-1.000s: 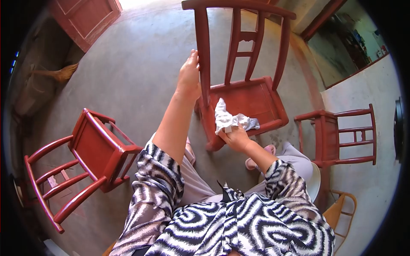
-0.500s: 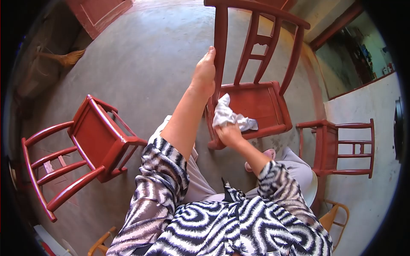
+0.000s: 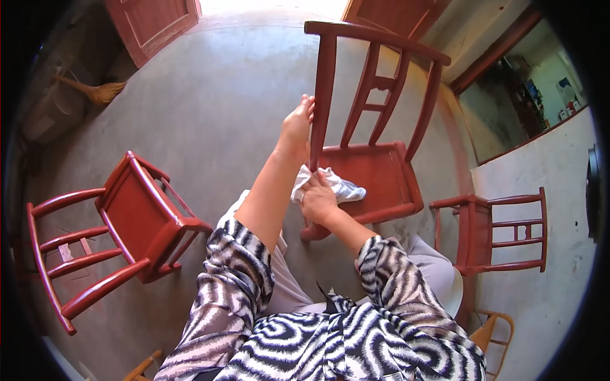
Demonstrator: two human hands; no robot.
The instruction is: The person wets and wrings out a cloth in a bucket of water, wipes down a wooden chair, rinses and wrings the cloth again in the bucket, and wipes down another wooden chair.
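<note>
A red wooden chair (image 3: 372,171) stands in front of me, its slatted back rising on the far side. My left hand (image 3: 297,129) is against the left post of that back, fingers pointing upward and partly hidden by the post. Under my right hand (image 3: 319,200) a crumpled white cloth (image 3: 346,189) is held against the left edge of the seat, close to the foot of the same post. Folds of the cloth spread out past my fingers over the seat.
A second red chair (image 3: 143,219) lies tilted in view at left, and a third red chair (image 3: 473,232) is by the wall at right. A straw broom (image 3: 101,92) is at the far left. Parts of a yellowish wooden chair (image 3: 495,336) show at lower right.
My right hand has slid the cloth left along the seat to the post's base. My left hand remains at the post. The whole view has shifted slightly, showing more of the doorway.
</note>
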